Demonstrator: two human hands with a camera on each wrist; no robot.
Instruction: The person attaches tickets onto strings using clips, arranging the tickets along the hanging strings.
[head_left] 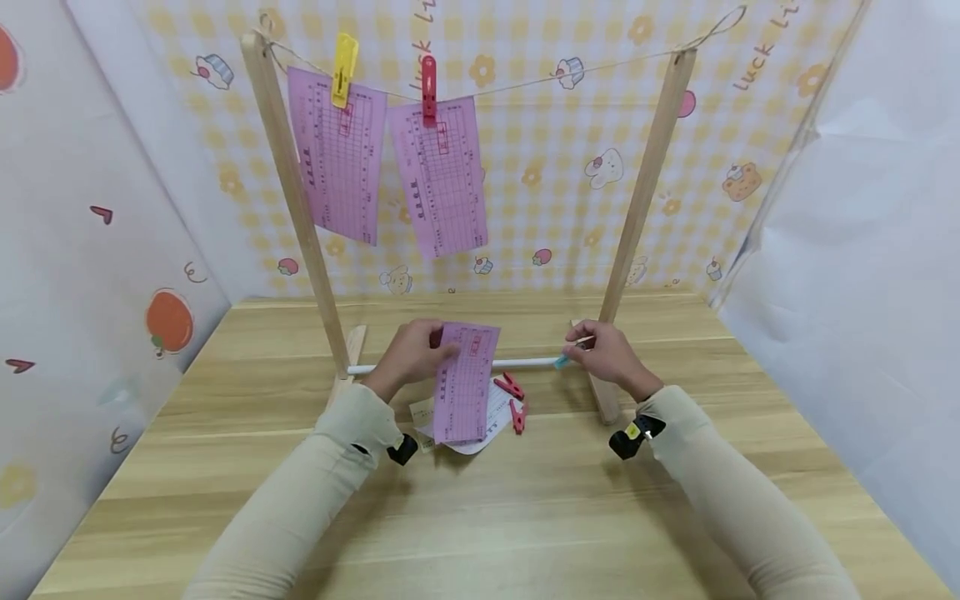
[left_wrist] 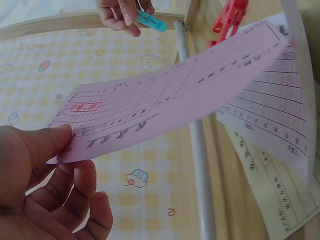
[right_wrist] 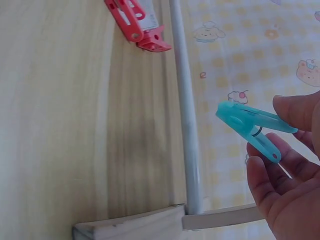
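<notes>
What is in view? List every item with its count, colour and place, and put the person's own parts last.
hung pink slips: 2, pink, pegged to the string between the posts
held pink slip: 1, pink, pinched in the left hand
papers on table: a few, white and yellowish, under the held slip
yellow clothespin: 1, on the string, left slip
red clothespin on string: 1, on the right slip
red clothespins on table: 2, beside the papers
teal clothespin: 1, in the right hand
wooden rack: 1, two pale posts, white crossbar below
wooden table: 1, light wood
left hand: holds the slip
right hand: holds the teal clothespin
</notes>
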